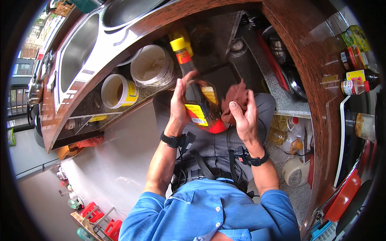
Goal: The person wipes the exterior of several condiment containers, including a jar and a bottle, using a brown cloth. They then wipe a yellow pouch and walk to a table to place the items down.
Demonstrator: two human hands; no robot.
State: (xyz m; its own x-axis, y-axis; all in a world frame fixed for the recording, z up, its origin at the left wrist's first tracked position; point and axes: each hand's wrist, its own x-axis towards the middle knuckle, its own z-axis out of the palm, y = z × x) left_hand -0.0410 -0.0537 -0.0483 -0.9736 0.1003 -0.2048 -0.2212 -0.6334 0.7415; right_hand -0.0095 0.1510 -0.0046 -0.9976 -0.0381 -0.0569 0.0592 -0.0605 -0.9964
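A large bottle of dark liquid [200, 99] with a yellow cap and a red and yellow label is tilted above my lap. My left hand [180, 105] grips it along its left side. My right hand [245, 114] holds a crumpled reddish-brown cloth [234, 101], just right of the bottle's lower part. Beyond the bottle, another yellow-topped container [184, 37] stands in the shade of the open cabinet, partly hidden by the bottle's neck.
A white tub [152, 64] and a smaller white bucket [116, 90] sit on the cabinet shelf at left. Metal pans [279, 51] and oil bottles [277, 135] fill the right compartments. The stone counter edge [289, 33] arches overhead, with a steel sink [80, 51] at upper left.
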